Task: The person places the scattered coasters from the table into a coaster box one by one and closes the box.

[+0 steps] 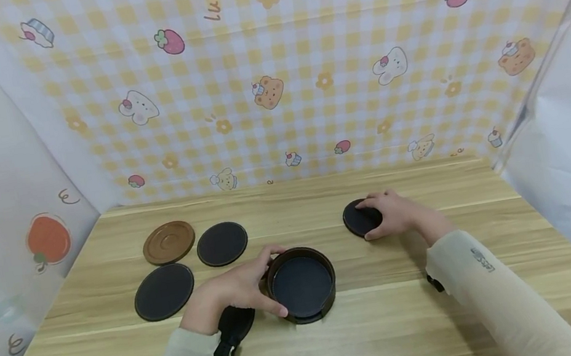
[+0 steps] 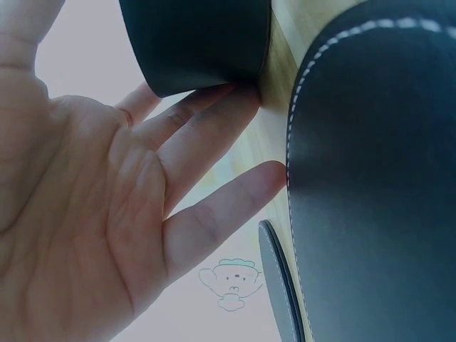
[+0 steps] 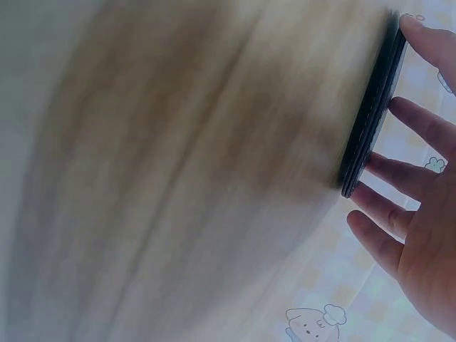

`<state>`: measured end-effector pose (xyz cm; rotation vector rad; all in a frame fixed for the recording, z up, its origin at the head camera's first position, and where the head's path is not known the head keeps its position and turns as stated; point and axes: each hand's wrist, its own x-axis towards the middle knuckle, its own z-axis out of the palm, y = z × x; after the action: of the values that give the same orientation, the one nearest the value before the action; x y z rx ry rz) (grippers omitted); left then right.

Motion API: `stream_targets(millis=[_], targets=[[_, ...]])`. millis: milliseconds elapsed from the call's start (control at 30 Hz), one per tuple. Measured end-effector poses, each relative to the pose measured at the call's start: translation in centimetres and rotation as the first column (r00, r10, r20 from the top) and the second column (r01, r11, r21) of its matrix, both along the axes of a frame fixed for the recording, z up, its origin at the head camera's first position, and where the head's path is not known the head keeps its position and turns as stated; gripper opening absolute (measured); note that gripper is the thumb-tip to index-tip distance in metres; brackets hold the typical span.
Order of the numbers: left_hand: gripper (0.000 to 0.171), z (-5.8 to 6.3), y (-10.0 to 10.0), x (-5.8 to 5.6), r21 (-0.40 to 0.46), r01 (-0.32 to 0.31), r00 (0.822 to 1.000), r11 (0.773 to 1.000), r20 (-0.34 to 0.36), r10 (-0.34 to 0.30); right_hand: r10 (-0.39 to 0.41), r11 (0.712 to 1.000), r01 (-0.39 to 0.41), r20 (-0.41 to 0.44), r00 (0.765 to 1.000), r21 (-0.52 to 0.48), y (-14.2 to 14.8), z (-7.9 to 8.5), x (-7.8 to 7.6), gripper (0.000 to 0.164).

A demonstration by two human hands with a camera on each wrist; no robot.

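Note:
A round dark coaster holder (image 1: 308,319) with a raised rim stands at the middle of the table, a black disc lying inside it. My left hand (image 1: 246,284) grips its left side, thumb at the front and fingers behind. Under the left wrist lies a black coaster (image 1: 238,322), partly hidden. Farther right, my right hand (image 1: 395,215) holds another black coaster (image 1: 355,220), its thumb at the near edge and fingertips at the far side. In the right wrist view that coaster (image 3: 372,107) shows a layered, stitched edge; whether it is one or two discs, I cannot tell.
On the left of the table lie a brown ridged round lid (image 1: 168,242) and two black coasters, one behind (image 1: 222,244) and one nearer (image 1: 164,292). A patterned cloth (image 1: 304,119) rises behind the wooden table (image 1: 367,339), and white sheets flank both sides.

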<state>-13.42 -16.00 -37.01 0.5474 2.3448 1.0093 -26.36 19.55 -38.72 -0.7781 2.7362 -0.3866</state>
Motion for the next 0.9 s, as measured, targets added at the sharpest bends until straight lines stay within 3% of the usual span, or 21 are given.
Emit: stream_targets(millis=[333, 900], targets=[[0.104, 0.1, 0.0, 0.0, 0.01, 0.01, 1.0, 1.0, -0.009, -0.01, 0.024, 0.999, -0.025, -0.027, 0.999, -0.02, 0.0, 0.3, 1.2, 0.075], [0.104, -0.1, 0.0, 0.1, 0.013, 0.004, 1.0, 1.0, -0.014, -0.004, 0.088, 0.996, -0.088, -0.085, 0.992, 0.001, -1.9, 2.5, 3.9, 0.075]])
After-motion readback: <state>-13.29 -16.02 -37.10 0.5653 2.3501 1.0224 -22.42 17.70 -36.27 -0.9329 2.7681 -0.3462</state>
